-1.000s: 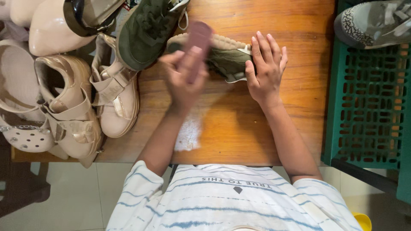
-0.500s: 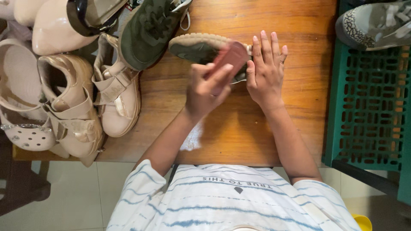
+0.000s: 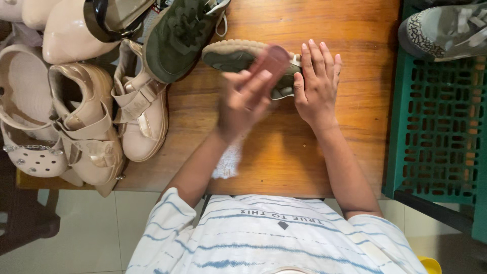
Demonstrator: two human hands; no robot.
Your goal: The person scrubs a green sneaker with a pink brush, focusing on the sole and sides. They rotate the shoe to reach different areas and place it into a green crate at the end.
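Note:
An olive green sneaker point(image 3: 231, 55) lies on its side on the wooden table point(image 3: 355, 147), its tan sole toward me. My right hand point(image 3: 317, 81) lies flat on its heel end, fingers spread, pinning it down. My left hand point(image 3: 246, 99) grips a small reddish-brown brush point(image 3: 271, 61) and holds it against the shoe's side. The hand is blurred by motion. The matching green sneaker point(image 3: 177, 35) rests upright just to the left.
Beige strap sneakers point(image 3: 139, 109), a cream clog point(image 3: 28, 116) and glossy beige shoes point(image 3: 68, 38) crowd the table's left side. A white cloth point(image 3: 228, 162) lies under my left forearm. A green plastic crate point(image 3: 441, 122) stands at the right with a grey patterned sneaker point(image 3: 444, 30) on it.
My left hand has swept the brush from the shoe's sole end to the right along its side, then back a little. My right hand has stayed on the shoe.

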